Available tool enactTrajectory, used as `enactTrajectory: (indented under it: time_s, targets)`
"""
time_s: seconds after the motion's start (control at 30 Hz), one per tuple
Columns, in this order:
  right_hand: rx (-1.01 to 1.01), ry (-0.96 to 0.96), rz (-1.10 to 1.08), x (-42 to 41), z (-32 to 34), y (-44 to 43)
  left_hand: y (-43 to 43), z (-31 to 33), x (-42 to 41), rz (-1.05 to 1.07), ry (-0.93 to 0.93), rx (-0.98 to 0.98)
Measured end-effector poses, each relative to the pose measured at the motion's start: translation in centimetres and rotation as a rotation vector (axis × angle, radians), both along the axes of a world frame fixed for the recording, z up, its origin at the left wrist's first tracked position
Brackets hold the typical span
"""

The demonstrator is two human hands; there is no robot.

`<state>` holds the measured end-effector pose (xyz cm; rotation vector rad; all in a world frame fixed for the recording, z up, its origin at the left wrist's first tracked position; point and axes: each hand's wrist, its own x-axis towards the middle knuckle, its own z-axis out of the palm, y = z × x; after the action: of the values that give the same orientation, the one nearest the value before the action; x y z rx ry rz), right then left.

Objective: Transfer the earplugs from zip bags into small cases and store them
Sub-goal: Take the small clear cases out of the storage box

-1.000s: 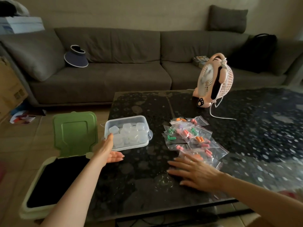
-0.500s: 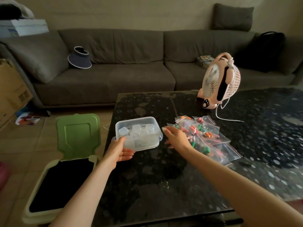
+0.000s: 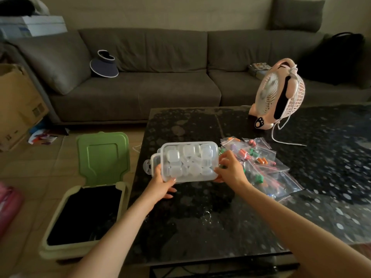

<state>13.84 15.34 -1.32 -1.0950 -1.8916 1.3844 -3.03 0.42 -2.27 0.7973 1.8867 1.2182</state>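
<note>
Both hands were on the clear box point(image 3: 188, 161), which was held a little above the dark table point(image 3: 200, 227). The left hand point(image 3: 160, 184) gripped its near left corner with the fingers curled under it. The right hand point(image 3: 230, 171) held the right end, with the fingers bent over the edge. Inside the box lay many small cases point(image 3: 172, 156), all closed and seemingly empty.

I judge that this was the first step: opening the box to reach the cases. A second outline showed at the left end of the box, perhaps the lid coming off, but the view was too dim to be sure. The next move calls for lifting off the lid while keeping the box level, so the cases do not spill.

The earplugs point(image 3: 244, 152) were inside the zip bags point(image 3: 265, 167), piled just behind and to the right of the right hand, none opened yet. Some bags touched the right end of the box and may slide if it is put down there.

To the left of the left hand, on the floor, stood an open bin point(image 3: 60, 247) with a green lid point(image 3: 103, 157). Beyond the right hand stood a pink fan point(image 3: 279, 95), whose cord point(image 3: 289, 142) lay near the bags. Farthest was a sofa point(image 3: 140, 93) with a cap point(image 3: 104, 66) on it.
</note>
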Motion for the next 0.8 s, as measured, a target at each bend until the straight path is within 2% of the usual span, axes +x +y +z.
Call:
enactTrajectory:
  time_s: [0.1,0.27,0.43,0.53,0.6,0.67,0.73,0.8]
  targets:
    - [0.021,-0.036,0.008,0.8,-1.1,0.0,0.1,-0.8,0.8,0.019,0.083,0.054]
    - [0.111,-0.175,0.072,1.6,-1.9,-0.3,0.4,-0.9,0.7,0.026,0.084,0.139]
    - [-0.069,-0.053,0.170,1.9,-1.9,0.2,0.8,-1.3,0.2,-0.003,0.073,0.163]
    - [-0.150,0.020,0.242,2.0,-1.7,0.8,1.1,-2.2,0.6,0.101,0.271,0.108]
    - [-0.133,-0.028,0.334,2.0,-1.4,0.9,1.0,-2.8,2.1,0.313,0.425,0.050]
    - [-0.107,-0.079,0.389,1.9,-1.4,1.0,0.4,-3.2,4.5,0.536,0.504,0.100]
    - [-0.100,-0.091,0.417,1.8,-1.4,0.8,-0.2,-4.2,7.1,0.509,0.559,0.198]
    - [-0.103,-0.091,0.452,1.8,-1.6,0.7,-0.4,-5.2,8.8,0.335,0.630,0.172]
